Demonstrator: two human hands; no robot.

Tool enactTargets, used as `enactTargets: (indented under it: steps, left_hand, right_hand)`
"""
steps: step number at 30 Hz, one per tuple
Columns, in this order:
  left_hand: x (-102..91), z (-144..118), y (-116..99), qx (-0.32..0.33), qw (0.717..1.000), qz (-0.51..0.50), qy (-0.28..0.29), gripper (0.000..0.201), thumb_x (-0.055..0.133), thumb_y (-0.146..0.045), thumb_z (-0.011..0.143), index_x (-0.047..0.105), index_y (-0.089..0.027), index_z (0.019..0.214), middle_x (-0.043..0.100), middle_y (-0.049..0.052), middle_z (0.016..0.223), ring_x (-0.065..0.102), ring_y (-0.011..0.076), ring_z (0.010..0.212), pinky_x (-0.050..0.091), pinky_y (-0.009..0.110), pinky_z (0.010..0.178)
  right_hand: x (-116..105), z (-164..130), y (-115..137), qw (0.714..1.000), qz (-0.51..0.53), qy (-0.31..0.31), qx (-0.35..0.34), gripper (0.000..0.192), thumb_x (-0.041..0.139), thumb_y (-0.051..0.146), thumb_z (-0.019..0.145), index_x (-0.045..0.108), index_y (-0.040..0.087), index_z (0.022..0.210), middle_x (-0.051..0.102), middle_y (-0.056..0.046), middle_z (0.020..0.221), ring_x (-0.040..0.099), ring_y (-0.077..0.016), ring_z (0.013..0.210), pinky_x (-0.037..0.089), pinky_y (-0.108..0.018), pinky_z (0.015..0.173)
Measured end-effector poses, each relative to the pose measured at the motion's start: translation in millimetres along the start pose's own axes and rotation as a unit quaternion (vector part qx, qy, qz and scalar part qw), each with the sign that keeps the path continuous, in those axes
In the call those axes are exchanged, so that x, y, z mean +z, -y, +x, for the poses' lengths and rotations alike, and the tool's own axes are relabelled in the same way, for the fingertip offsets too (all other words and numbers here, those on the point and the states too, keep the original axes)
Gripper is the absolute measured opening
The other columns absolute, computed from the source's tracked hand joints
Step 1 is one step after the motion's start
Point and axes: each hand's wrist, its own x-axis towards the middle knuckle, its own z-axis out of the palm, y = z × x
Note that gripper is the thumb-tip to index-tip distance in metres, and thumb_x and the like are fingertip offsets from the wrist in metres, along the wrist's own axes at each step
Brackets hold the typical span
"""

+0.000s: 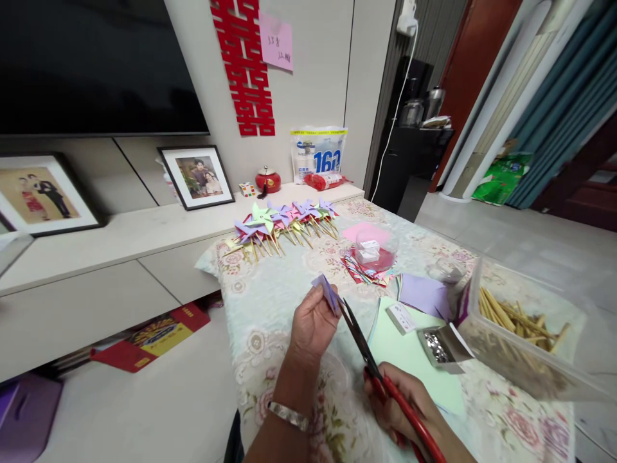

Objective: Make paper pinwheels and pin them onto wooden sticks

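Note:
My left hand (312, 321) pinches a small folded piece of purple paper (328, 292) above the table. My right hand (402, 402) grips red-handled scissors (366, 354), whose dark blades point up at the paper and touch its lower edge. A silver bracelet sits on my left wrist. Below the hands lies the floral tablecloth (270, 302).
A row of finished paper pinwheels (284, 222) lies at the table's far end. Purple paper sheets (424, 292), a light green sheet (409, 350), red papers under a clear bowl (373, 254), a small box of pins (436, 347) and a clear tub of wooden sticks (518, 321) sit to the right.

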Motion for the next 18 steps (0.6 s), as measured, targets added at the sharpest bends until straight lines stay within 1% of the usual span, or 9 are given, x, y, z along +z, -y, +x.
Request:
enactTargets:
  steps: [3, 5, 7, 10, 13, 18]
  left_hand:
    - [-1.8, 0.0, 2.5, 0.002, 0.999, 0.018, 0.03, 0.009, 0.072, -0.015, 0.077, 0.065, -0.015, 0.083, 0.068, 0.003, 0.074, 0.062, 0.0127, 0.06, 0.052, 0.024, 0.057]
    - [-2.9, 0.2, 4.5, -0.001, 0.999, 0.019, 0.041, 0.011, 0.073, -0.015, 0.076, 0.065, -0.014, 0.082, 0.067, 0.004, 0.074, 0.062, 0.0125, 0.06, 0.051, 0.024, 0.058]
    - [-3.3, 0.2, 6.7, -0.006, 0.999, 0.018, 0.041, 0.01, 0.073, -0.013, 0.075, 0.066, -0.014, 0.082, 0.068, 0.004, 0.074, 0.062, 0.0127, 0.061, 0.051, 0.024, 0.059]
    - [-1.5, -0.7, 9.4, -0.011, 0.999, 0.016, 0.039, 0.009, 0.071, -0.011, 0.075, 0.067, -0.014, 0.081, 0.068, 0.005, 0.073, 0.063, 0.0134, 0.062, 0.051, 0.024, 0.059]
    - [2.7, -2.6, 10.7, -0.015, 0.999, 0.014, 0.039, 0.007, 0.07, -0.009, 0.074, 0.067, -0.014, 0.079, 0.069, 0.005, 0.072, 0.064, 0.0135, 0.062, 0.052, 0.024, 0.06]
    - [5.8, -4.1, 10.8, -0.017, 0.999, 0.012, 0.027, 0.008, 0.068, -0.007, 0.075, 0.068, -0.013, 0.08, 0.071, 0.005, 0.073, 0.064, 0.0128, 0.062, 0.051, 0.022, 0.056]
  right_hand:
    - [0.8, 0.7, -1.6, 1.0, 0.003, 0.011, 0.007, 0.065, 0.063, 0.084, 0.065, 0.061, 0.021, 0.08, 0.044, 0.0, 0.071, 0.036, -0.0149, 0.061, 0.037, -0.027, 0.057]
    - [0.7, 1.6, -5.3, 1.0, 0.006, -0.001, -0.005, 0.061, 0.063, 0.081, 0.068, 0.06, 0.021, 0.08, 0.042, 0.001, 0.07, 0.034, -0.0148, 0.062, 0.035, -0.027, 0.056]
    - [-0.4, 4.0, -11.7, 1.0, 0.01, -0.001, -0.02, 0.053, 0.066, 0.073, 0.072, 0.056, 0.021, 0.076, 0.039, 0.002, 0.069, 0.032, -0.0144, 0.063, 0.034, -0.026, 0.056]
    - [-4.1, 9.8, -23.5, 0.998, 0.02, 0.036, -0.037, 0.047, 0.068, 0.064, 0.078, 0.047, 0.021, 0.073, 0.035, 0.004, 0.068, 0.029, -0.0121, 0.061, 0.028, -0.024, 0.053]
    - [-7.0, 15.1, -30.4, 0.998, 0.026, 0.039, -0.047, 0.047, 0.067, 0.063, 0.079, 0.047, 0.021, 0.074, 0.035, 0.005, 0.068, 0.027, -0.01, 0.057, 0.023, -0.023, 0.049]
    - [-5.6, 17.5, -30.6, 0.998, 0.031, 0.026, -0.045, 0.047, 0.07, 0.061, 0.075, 0.047, 0.02, 0.072, 0.033, 0.007, 0.064, 0.025, -0.0077, 0.052, 0.019, -0.022, 0.045]
